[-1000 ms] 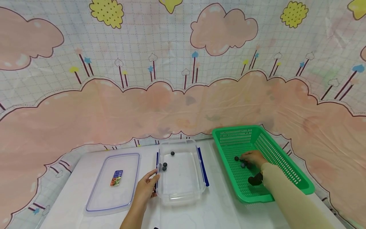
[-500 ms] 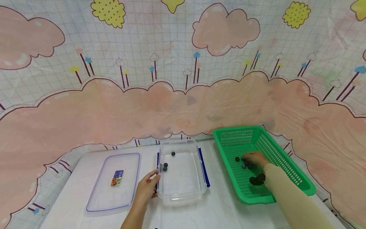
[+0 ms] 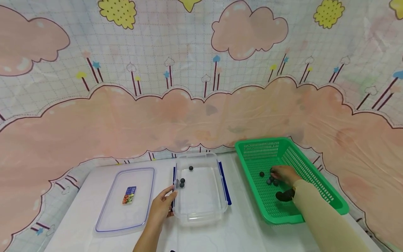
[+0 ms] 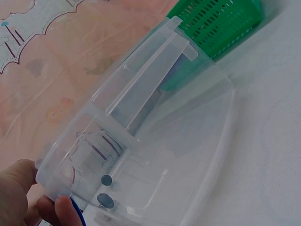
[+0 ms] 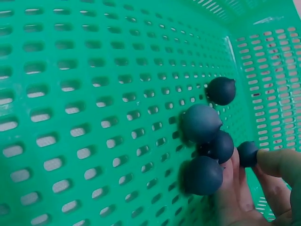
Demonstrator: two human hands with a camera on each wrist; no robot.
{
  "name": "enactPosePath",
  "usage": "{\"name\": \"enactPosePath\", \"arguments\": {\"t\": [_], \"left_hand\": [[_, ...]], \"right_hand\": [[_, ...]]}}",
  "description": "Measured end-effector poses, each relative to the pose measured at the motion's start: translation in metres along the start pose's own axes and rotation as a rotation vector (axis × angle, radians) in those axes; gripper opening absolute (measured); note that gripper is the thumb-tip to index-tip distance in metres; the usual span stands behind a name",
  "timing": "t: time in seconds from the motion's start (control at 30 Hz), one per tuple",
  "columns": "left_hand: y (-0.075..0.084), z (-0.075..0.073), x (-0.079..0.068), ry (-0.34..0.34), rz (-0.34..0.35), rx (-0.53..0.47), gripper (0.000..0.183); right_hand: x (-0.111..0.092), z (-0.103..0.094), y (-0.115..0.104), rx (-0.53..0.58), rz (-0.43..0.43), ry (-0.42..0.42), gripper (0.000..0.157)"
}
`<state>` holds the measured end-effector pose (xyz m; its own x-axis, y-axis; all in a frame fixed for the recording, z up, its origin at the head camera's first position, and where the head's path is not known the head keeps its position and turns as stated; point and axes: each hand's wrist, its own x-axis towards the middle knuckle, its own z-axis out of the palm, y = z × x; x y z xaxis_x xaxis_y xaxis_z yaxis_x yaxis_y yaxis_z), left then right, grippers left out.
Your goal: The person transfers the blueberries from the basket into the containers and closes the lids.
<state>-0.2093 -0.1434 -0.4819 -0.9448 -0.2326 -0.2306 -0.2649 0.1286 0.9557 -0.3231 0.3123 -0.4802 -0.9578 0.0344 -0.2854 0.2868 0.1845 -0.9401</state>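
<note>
My right hand (image 3: 284, 174) reaches into a green plastic basket (image 3: 274, 218). In the right wrist view, its thumb and finger pinch one blueberry (image 5: 248, 154). Several loose blueberries lie on the basket floor nearby, among them a paler one (image 5: 201, 123) and one (image 5: 222, 91) set apart toward the far wall. My left hand (image 3: 159, 206) grips the left rim of a clear plastic box (image 3: 201, 217), thumb above and fingers at the side, where a blue clip shows. Inside the box lie a lone blueberry (image 3: 191, 168) at the back and a touching pair (image 3: 182, 182) near the left wall.
Left of the box lies a clear lid (image 3: 110, 218) with a blue edge and a colourful label (image 3: 129, 195). A blue clip (image 3: 225, 183) hangs along the box's right side. A dark object (image 3: 284, 195) sits at my right wrist. Behind the table hangs a patterned cloth (image 3: 201, 119).
My right hand has moved slightly right and up inside the basket, a blueberry now visible at its fingertips and more of the others uncovered. The left hand and box hold still.
</note>
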Motion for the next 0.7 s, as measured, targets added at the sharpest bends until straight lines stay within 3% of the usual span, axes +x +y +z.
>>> {"name": "enactPosePath", "arguments": {"t": [0.3, 0.7], "left_hand": [[0.0014, -0.0003, -0.0002, -0.001, -0.001, 0.006, 0.046], [0.0018, -0.0015, 0.0010, 0.005, 0.003, 0.019, 0.046]], "right_hand": [[0.0006, -0.0014, -0.0011, 0.132, 0.031, -0.010, 0.049], [-0.0006, 0.0006, -0.0043, 0.138, 0.055, -0.007, 0.045]]}}
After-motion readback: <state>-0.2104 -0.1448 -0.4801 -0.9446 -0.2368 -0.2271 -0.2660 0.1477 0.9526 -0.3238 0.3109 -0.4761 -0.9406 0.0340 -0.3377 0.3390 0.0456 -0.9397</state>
